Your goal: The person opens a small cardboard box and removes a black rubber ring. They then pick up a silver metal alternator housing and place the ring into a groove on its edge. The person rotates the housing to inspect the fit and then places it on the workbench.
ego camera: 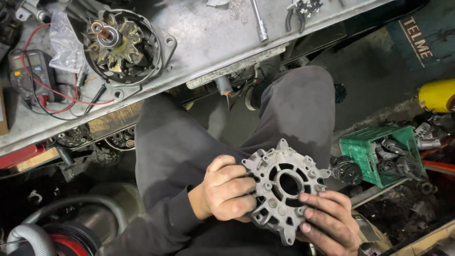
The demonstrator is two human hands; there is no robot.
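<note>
Cluttered workshop floor, both hands, left hand (222, 192) and right hand (329, 223), closed around alloy housing (283, 189) rim.

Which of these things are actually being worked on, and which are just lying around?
In hand:
housing, held by left hand and right hand

Lying about:
rotor assembly on bench
multimeter
socket extension
pliers
green crate of parts
</note>
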